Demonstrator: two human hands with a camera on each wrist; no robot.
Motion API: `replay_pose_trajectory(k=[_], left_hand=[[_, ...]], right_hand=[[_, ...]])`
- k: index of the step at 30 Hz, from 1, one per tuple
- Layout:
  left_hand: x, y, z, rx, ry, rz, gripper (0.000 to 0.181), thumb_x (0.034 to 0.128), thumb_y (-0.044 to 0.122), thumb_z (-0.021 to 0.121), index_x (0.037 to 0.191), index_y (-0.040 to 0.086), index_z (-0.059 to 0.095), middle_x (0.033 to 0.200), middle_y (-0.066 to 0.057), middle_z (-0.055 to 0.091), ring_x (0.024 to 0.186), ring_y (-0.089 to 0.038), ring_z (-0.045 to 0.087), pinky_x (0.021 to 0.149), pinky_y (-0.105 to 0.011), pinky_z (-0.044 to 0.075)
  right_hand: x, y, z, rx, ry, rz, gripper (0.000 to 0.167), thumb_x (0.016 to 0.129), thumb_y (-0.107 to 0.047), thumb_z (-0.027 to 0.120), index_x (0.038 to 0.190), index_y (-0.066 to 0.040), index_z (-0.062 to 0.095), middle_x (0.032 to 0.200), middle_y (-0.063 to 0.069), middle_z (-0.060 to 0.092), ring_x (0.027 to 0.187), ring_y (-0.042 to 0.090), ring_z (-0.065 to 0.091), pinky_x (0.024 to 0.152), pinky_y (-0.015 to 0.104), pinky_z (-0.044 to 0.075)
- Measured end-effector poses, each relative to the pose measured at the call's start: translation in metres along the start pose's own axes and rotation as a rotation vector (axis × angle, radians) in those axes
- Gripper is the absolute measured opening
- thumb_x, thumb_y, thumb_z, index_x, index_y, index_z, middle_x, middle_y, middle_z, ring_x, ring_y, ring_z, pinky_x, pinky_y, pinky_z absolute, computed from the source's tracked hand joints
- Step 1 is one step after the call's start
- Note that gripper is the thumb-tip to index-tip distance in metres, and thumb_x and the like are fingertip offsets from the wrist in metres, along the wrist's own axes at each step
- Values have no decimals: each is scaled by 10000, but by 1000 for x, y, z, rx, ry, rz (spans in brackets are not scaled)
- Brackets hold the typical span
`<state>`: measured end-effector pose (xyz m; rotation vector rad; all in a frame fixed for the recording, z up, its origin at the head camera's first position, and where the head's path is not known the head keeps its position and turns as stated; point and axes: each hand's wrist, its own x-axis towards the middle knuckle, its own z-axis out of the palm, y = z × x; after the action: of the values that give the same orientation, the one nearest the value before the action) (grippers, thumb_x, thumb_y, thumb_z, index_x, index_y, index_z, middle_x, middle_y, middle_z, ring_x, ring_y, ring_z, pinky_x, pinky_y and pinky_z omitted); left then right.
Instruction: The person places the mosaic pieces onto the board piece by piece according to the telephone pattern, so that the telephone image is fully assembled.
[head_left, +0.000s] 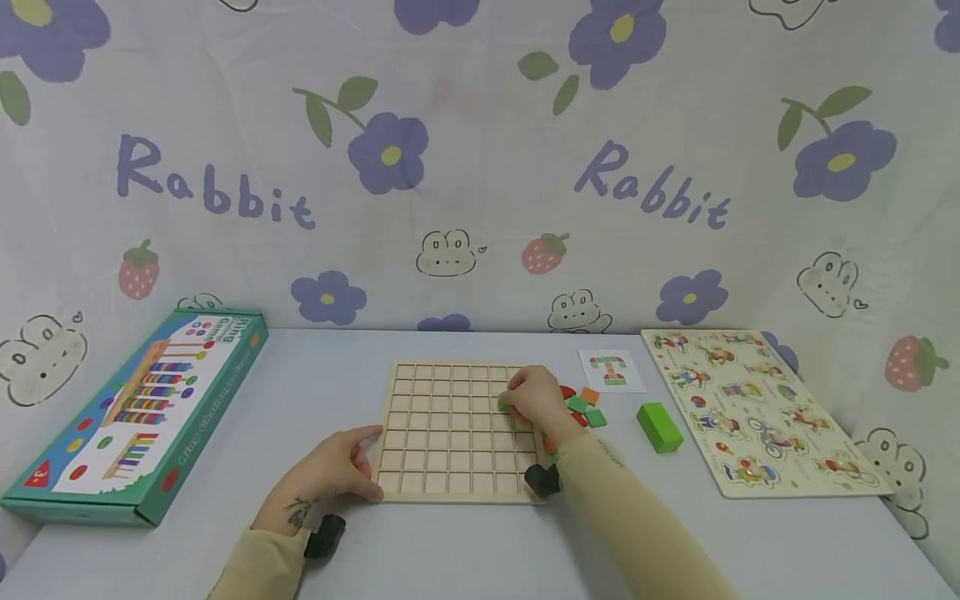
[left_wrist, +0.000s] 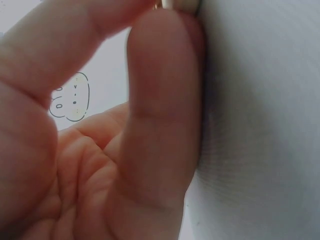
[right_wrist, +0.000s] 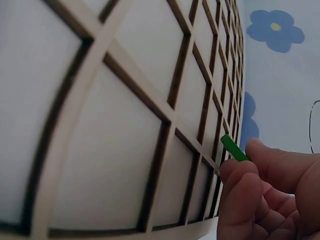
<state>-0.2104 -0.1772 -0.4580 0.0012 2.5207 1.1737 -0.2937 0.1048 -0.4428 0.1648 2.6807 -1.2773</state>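
A wooden grid board (head_left: 431, 429) with square compartments lies mid-table. At its left edge, my left hand (head_left: 330, 468) touches the frame with forefinger and thumb spread apart; in the left wrist view the thumb (left_wrist: 162, 90) reaches the board's rim. My right hand (head_left: 542, 398) pinches a small green tile (right_wrist: 232, 148) between thumb and fingers over the upper right part of the grid. In the head view this green tile (head_left: 503, 404) is partly covered by the fingers. Beside the board's right edge lie loose tiles, among them a green tile (head_left: 595, 417) and an orange tile (head_left: 590, 396).
Behind the loose tiles lies a pattern card (head_left: 636, 375). Farther right are a green block (head_left: 660, 427) and a wooden picture puzzle board (head_left: 738, 400). A boxed game (head_left: 142, 408) lies at the left. A printed cloth (head_left: 480, 167) hangs behind the table.
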Motion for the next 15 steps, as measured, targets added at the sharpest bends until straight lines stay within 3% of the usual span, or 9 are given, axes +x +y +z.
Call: replay_pose_trajectory(k=[10, 15], left_hand=[[-1, -1, -1, 1, -3, 26, 945, 556, 15, 839, 1391, 66, 400, 639, -44, 553, 542, -138, 475, 502, -270, 377], [-2, 1, -1, -1, -5, 28, 943, 557, 15, 837, 1391, 68, 400, 640, -43, 551, 545, -137, 473, 503, -272, 374]], right_hand=[[2, -6, 6, -212, 35, -3, 187, 769, -209, 720, 754, -79, 587, 759, 36, 557, 664, 177, 509, 534, 274, 370], [1, -8, 9, -275, 42, 10, 219, 773, -252, 725, 716, -95, 585, 743, 22, 560, 683, 176, 509, 538, 284, 355]])
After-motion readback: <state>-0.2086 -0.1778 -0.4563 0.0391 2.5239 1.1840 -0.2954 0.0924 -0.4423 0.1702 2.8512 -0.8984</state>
